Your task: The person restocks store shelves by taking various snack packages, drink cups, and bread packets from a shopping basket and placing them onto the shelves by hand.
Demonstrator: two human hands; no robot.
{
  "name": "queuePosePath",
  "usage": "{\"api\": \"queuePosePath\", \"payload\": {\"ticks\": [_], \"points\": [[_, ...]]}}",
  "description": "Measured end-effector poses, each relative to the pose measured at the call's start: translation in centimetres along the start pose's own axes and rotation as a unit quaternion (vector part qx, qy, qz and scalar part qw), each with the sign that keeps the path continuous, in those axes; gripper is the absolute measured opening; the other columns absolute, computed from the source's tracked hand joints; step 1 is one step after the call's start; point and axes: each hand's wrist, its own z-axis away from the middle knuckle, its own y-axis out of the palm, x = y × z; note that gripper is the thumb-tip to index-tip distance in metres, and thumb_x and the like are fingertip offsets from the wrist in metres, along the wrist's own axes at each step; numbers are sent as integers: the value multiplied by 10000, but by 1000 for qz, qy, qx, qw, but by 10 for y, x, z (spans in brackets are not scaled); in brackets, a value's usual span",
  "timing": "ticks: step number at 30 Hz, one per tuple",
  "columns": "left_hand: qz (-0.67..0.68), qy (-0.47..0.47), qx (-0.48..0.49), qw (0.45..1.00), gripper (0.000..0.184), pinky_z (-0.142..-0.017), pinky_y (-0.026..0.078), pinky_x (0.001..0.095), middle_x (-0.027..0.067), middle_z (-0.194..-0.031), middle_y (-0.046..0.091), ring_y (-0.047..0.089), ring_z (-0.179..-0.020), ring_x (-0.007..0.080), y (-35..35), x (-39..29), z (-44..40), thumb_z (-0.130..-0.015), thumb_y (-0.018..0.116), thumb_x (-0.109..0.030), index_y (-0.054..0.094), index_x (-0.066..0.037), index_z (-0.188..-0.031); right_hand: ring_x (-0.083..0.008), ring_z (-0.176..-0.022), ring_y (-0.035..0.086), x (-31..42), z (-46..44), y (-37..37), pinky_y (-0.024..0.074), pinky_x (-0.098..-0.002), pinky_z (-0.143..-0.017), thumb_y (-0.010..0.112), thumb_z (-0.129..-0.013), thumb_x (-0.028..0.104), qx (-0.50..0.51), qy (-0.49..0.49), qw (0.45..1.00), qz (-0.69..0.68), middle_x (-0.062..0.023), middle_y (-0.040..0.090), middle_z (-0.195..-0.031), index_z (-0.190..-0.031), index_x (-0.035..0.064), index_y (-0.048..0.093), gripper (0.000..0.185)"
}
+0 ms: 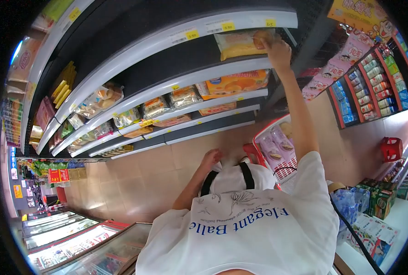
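Observation:
My right hand [278, 51] reaches up to the shelf with its fingers closed on the right end of a packet of bread [239, 46]. The packet is clear and pale yellow, and it lies on the shelf board. My left hand [211, 158] hangs low in front of my body, loosely curled and holding nothing that I can see. Below my right arm a red and white shopping basket [257, 137] holds several purple-wrapped packets [277, 144].
The shelf unit [167, 43] has price tags along its edges. Lower boards carry packaged breads [156, 106] and an orange box [236, 83]. A rack of cans [373, 87] stands to the right, beyond a red stool [391, 149]. Glass-topped freezers [75, 243] are behind on the left.

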Motion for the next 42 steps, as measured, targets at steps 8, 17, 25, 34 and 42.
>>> {"api": "queuePosePath", "payload": {"ticks": [8, 17, 25, 34, 42], "points": [[-2, 3, -24, 1000, 272, -527, 435, 229, 123, -873, 622, 588, -687, 140, 4, -19, 15, -847, 470, -147, 485, 13, -1066, -227, -819, 593, 6, 26, -24, 491, -294, -677, 750, -653, 129, -124, -109, 888, -428, -149, 566, -1003, -1217, -19, 355, 705], [-53, -62, 43, 996, 327, -770, 436, 280, 104, -1030, 586, 566, -895, 170, 4, 4, -11, -851, 486, -202, 463, -38, -1133, -186, -950, 540, -81, 171, -69, 458, -271, -785, 656, -736, 26, -88, 161, 754, -631, -145, 521, -1086, -1269, 37, 325, 628], [-96, -76, 57, 991, 229, -650, 456, 234, 14, -901, 631, 601, -792, 118, 14, 18, -24, -838, 482, -226, 529, -123, -1038, -241, -1024, 524, -210, 349, -47, 467, -315, -824, 602, -788, 35, -71, 343, 745, -568, -169, 463, -1163, -1289, 10, 240, 619], [-91, -99, 43, 990, 224, -682, 455, 236, 23, -958, 610, 597, -837, 132, 14, 27, -30, -838, 471, -232, 520, -123, -1027, -257, -1032, 497, -275, 395, 38, 474, -348, -794, 624, -793, 155, -139, 485, 693, -515, -200, 440, -1184, -1286, 32, 252, 629], [-71, -64, 35, 995, 239, -609, 428, 227, 32, -892, 608, 588, -789, 129, -1, 46, -41, -822, 503, -209, 529, -97, -1031, -240, -1077, 486, -273, 382, 85, 405, -331, -848, 571, -821, 255, 153, 297, 932, -139, -127, 533, -1095, -1180, 90, 418, 423]]}}
